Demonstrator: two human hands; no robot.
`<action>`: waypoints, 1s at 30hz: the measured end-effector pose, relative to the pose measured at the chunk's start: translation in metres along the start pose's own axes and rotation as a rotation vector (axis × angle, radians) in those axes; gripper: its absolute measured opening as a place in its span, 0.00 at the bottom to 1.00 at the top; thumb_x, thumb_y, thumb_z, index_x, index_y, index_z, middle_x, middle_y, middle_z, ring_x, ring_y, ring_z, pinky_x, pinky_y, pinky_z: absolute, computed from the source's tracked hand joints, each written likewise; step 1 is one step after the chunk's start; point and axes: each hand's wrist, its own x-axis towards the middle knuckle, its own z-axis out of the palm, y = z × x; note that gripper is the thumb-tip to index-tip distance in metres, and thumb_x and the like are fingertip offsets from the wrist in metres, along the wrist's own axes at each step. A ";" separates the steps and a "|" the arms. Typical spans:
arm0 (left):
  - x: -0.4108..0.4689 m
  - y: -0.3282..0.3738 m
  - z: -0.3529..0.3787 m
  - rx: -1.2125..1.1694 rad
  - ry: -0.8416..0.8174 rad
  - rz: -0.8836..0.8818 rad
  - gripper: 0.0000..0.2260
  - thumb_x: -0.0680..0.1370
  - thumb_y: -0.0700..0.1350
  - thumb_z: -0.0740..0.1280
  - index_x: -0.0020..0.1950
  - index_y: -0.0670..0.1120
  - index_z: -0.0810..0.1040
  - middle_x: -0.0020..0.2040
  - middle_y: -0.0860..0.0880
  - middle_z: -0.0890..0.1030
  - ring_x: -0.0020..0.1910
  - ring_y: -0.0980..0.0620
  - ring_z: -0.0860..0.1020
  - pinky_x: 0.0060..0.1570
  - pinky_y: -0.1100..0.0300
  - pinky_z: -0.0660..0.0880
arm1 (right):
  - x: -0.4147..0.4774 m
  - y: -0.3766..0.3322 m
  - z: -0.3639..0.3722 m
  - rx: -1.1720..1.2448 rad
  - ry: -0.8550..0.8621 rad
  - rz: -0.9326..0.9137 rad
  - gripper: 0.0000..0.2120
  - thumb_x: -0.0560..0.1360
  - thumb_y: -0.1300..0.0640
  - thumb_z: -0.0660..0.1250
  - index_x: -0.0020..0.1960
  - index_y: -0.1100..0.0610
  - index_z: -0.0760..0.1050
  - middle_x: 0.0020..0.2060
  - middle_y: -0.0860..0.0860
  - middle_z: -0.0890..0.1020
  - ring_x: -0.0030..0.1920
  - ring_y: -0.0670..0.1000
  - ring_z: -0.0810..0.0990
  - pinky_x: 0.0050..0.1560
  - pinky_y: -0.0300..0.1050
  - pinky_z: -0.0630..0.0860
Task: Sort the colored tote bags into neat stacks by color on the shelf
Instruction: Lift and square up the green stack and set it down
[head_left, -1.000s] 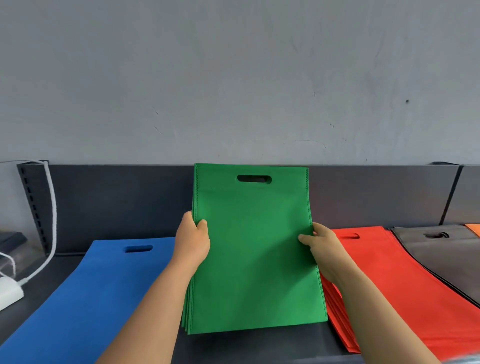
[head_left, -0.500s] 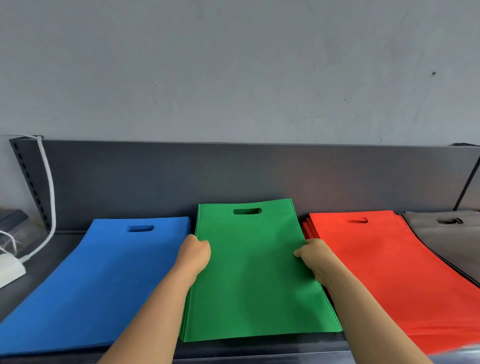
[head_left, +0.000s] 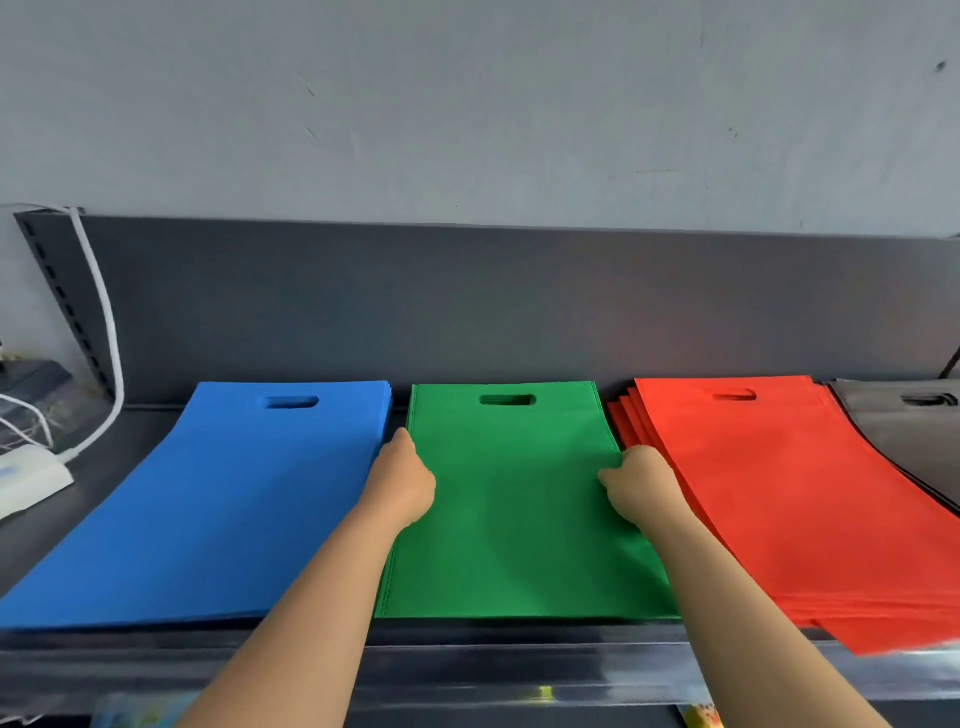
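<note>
Two arms: bare, stretched forward side by side from the bottom edge, forearms angling in toward the middle stack.
Left hand (head_left: 402, 483): fisted at the left edge of the flat stack of green non-woven tote bags (head_left: 509, 525), fingers curled round that edge, gripping it.
Right hand (head_left: 636, 483): curled likewise on the right edge, holding it.
Green stack: flat on the dark grey metal shelf (head_left: 93, 493), handle cut-outs toward the back, between the blue tote-bag stack (head_left: 208, 509) and the fanned red tote-bag stack (head_left: 779, 493).
Grey tote-bag stack (head_left: 909, 441): far right, partly under the red.

Green tote stack (head_left: 514, 509) flat on shelf (head_left: 467, 639), between blue stack (head_left: 218, 499) and red stack (head_left: 779, 493).
</note>
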 end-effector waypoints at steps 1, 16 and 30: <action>-0.005 0.002 -0.001 0.020 -0.010 0.013 0.27 0.81 0.36 0.56 0.77 0.41 0.49 0.77 0.43 0.56 0.73 0.43 0.61 0.64 0.54 0.67 | -0.004 0.000 -0.001 -0.044 -0.007 -0.021 0.06 0.76 0.60 0.65 0.43 0.62 0.70 0.43 0.58 0.76 0.41 0.57 0.73 0.38 0.44 0.69; -0.124 -0.024 -0.020 0.011 -0.154 0.035 0.53 0.66 0.63 0.73 0.78 0.49 0.41 0.78 0.53 0.48 0.76 0.53 0.52 0.73 0.54 0.55 | -0.097 0.052 -0.042 -0.117 -0.341 -0.300 0.55 0.64 0.33 0.70 0.77 0.56 0.46 0.76 0.49 0.56 0.74 0.48 0.58 0.73 0.46 0.58; -0.121 -0.024 -0.020 0.022 -0.113 0.039 0.57 0.59 0.60 0.79 0.78 0.52 0.48 0.77 0.53 0.56 0.74 0.53 0.59 0.71 0.54 0.61 | -0.103 0.047 -0.040 -0.155 -0.317 -0.368 0.52 0.66 0.38 0.72 0.77 0.57 0.46 0.76 0.47 0.50 0.74 0.47 0.55 0.69 0.39 0.57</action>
